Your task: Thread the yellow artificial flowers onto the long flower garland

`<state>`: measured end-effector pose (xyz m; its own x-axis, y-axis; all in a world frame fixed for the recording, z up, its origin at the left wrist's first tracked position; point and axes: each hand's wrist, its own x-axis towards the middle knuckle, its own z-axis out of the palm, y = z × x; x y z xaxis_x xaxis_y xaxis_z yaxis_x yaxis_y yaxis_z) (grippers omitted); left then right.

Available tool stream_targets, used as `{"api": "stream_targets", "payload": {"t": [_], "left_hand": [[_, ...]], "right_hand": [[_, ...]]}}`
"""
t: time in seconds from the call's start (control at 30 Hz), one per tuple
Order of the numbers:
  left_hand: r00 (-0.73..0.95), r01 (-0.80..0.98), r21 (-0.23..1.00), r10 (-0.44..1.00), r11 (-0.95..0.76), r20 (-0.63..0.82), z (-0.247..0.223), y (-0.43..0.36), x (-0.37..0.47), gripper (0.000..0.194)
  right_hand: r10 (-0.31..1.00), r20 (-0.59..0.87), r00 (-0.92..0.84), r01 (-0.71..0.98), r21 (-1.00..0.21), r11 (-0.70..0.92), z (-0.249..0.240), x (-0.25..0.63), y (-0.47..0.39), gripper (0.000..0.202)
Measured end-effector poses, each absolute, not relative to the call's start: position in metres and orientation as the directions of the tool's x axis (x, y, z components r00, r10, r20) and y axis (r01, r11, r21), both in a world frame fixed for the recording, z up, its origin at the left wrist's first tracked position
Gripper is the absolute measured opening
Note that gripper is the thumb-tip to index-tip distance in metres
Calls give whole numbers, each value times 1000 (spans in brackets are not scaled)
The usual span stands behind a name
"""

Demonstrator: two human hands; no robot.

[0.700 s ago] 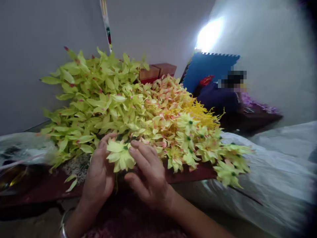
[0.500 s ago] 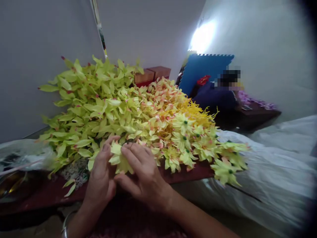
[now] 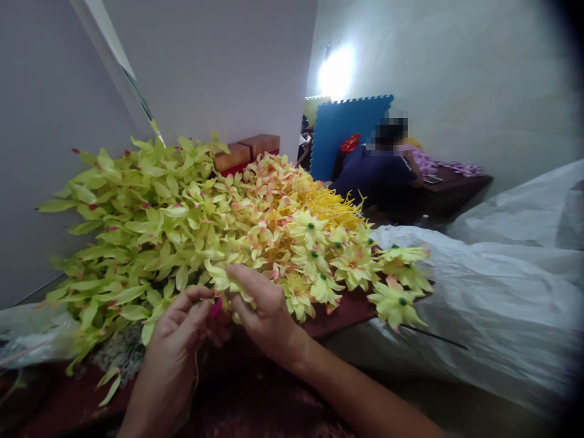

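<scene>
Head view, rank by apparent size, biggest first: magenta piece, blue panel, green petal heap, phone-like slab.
1. Green petal heap
2. Blue panel
3. Magenta piece and phone-like slab: both tiny, too alike to rank.

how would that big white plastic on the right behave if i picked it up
The white plastic would probably flop and sag, as it lies in loose folds. It looks thin, so likely light for its size unless something hidden fills it. Its sheen suggests it may be slightly slippery.
</scene>
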<state>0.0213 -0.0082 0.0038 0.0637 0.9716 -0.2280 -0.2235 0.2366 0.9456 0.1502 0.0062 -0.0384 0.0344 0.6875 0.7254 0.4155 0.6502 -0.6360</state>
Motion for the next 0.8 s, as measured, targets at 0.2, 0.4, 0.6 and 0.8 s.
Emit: {"api": "stream_targets", "payload": {"t": [0.2,0.4,0.6,0.8], "left_hand": [[241,-192,918,923,348,-299,-2,-4,32,20],[258,-339,823,887,455,-384,10,-6,51,25],[269,-366,767,849,527,-455,13,-5,71,30],[304,-329,818,873,471,-381,6,-11,69,23]], "right_hand": [[653,757,-35,371,-597,712,-34,161,3,35],[635,772,-21,419,-570,707,-24,168,-3,31],[663,745,80,402,-632,662,-28,170,-2,21],[612,785,97,458,-581,673,-34,175,-3,23]]}}
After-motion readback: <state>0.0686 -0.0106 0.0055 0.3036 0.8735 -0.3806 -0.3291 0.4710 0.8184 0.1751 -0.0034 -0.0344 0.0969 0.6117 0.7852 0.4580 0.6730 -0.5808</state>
